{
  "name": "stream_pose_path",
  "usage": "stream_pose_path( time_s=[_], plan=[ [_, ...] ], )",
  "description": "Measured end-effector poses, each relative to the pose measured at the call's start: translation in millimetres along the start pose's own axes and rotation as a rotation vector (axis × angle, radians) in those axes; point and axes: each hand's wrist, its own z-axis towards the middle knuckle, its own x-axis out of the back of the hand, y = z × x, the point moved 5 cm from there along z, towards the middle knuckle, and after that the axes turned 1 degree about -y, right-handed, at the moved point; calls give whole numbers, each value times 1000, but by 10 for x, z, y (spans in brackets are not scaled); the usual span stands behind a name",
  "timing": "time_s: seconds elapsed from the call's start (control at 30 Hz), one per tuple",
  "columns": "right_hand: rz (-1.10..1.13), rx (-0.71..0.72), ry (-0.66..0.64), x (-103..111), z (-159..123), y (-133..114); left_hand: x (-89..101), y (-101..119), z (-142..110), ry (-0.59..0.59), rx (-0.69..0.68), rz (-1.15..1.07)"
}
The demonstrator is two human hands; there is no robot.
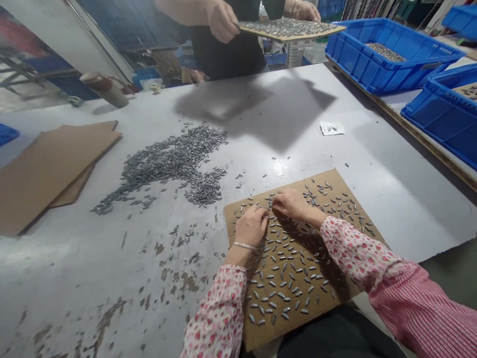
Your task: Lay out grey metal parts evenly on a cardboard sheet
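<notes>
Fingertips of the left hand (251, 226) and the right hand (292, 204) are bunching close together just above a cardboard sheet (290, 186), working among small spindle-shaped metal pieces (273, 283) that are lying spread across it. Both hands are curled and nearly meeting, but I cannot tell whether either is gripping a piece, since the fingers hide whatever lies beneath them. Toward the wrists, the pieces are lying singly in loose rows, with their long axes slanting in mixed directions and many running diagonally across the sheet. Left of the fingers, a loose heap of the same pieces (171, 164) is sprawling over a grey tabletop (74, 268). Far beyond the fingers, a co-worker's hand (222, 20) is holding up a loaded cardboard tray (268, 36), and blue plastic crates (357, 64) are sitting off to the right.
</notes>
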Motion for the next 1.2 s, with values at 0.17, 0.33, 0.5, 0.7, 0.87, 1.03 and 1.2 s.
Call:
stream_pose_path(
  time_s=[0.17, 0.33, 0.5, 0.7, 0.87, 1.03, 1.2],
  plan=[
    [-76, 60, -2, -5, 31, -133, 163, -168, -36, 60, 155, -125],
    [-88, 161, -20, 28, 7, -152, 215, -95, 1, 10, 188, -100],
    [-91, 120, -33, -2, 9, -142, 133, -16, 57, -20, 157, -18],
    [-164, 141, -114, 79, -49, -206, 43, -53, 63, -35, 97, 4],
    [-160, 120, -206, 132, -132, -123, 49, -92, 12, -54, 99, -65],
    [-61, 129, -171, 56, -56, -127, 85, -73, -50, -60, 70, -38],
    [-68, 134, -111, -6, 71, -260, 77, -109, -88, -50, 114, -103]
  ],
)
